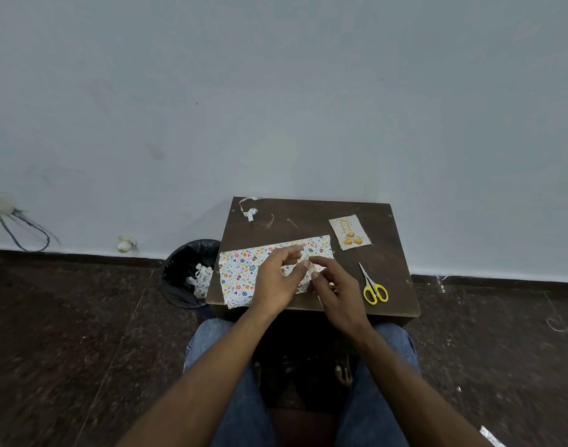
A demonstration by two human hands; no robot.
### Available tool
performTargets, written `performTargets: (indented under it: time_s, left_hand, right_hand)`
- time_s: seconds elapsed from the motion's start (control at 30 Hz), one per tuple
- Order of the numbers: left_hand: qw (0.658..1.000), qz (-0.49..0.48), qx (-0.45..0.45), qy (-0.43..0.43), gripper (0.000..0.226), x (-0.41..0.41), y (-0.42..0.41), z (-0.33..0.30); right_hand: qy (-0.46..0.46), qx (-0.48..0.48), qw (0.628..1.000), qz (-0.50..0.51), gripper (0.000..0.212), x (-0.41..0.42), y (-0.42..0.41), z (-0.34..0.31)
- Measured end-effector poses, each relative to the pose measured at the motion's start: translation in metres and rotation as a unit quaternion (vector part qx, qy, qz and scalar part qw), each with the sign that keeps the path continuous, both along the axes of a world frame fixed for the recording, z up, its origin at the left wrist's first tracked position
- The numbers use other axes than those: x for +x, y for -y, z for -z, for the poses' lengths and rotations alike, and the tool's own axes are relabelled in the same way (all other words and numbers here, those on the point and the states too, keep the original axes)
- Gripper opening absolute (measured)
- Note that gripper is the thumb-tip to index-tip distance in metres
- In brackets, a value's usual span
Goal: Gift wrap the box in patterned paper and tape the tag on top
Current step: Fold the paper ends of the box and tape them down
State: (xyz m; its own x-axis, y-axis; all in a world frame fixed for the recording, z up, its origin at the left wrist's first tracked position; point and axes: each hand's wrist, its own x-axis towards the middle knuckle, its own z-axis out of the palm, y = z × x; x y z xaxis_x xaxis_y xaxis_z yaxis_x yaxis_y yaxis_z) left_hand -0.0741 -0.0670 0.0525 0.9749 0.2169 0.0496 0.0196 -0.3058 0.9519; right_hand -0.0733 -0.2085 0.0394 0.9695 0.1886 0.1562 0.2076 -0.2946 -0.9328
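We are working at a small dark counter (308,208) whose near edge is meeting our knees, with bare room at its far side and a bin (189,272) sitting just off its left edge. Both hands are hovering over the patterned paper (240,275), which is overhanging the near-left edge; the tag (349,232) and scissors (374,287) are lying apart to the right. The left hand (277,279) and right hand (335,290) are each pinching a small pale piece between them, possibly tape, fingers curled close in a tight grip.
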Motion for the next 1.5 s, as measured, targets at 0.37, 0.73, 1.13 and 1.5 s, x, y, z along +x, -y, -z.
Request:
performTargets:
  time_s: [0.37,0.73,1.13,1.5]
  left_hand:
    - [1.000,-0.015,-0.025,0.010,0.021,0.003,0.004,-0.001]
    - [0.995,0.019,-0.100,-0.005,0.018,0.001,0.006,-0.021]
    - [0.970,0.014,-0.188,-0.153,0.009,0.011,-0.002,-0.037]
    - [0.952,0.027,-0.245,-0.179,0.008,0.007,-0.004,-0.032]
  right_hand:
    - [-0.013,0.015,1.000,-0.005,0.037,-0.001,0.001,0.003]
    - [-0.014,0.032,0.999,0.020,0.037,0.006,0.001,0.003]
    - [-0.033,0.036,0.998,-0.029,0.043,-0.002,0.005,0.009]
    - [-0.081,0.049,0.995,-0.038,0.050,0.000,0.001,0.000]
